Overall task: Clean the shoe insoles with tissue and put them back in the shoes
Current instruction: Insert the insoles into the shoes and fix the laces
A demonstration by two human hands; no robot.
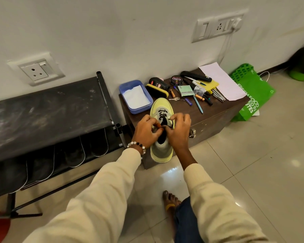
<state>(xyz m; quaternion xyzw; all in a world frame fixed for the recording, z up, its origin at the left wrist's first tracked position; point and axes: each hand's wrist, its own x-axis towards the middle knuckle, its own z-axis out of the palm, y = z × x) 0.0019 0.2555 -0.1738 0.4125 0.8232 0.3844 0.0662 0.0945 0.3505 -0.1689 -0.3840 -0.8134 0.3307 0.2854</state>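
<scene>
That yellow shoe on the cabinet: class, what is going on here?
A person has both hands at the yellow shoe on the brown cabinet. The left hand and right hand pinch its black laces near the opening. A blue tub holding white tissue sits beside the toe.

One shoe (161,109), two hands, one tissue box (135,96)
</scene>
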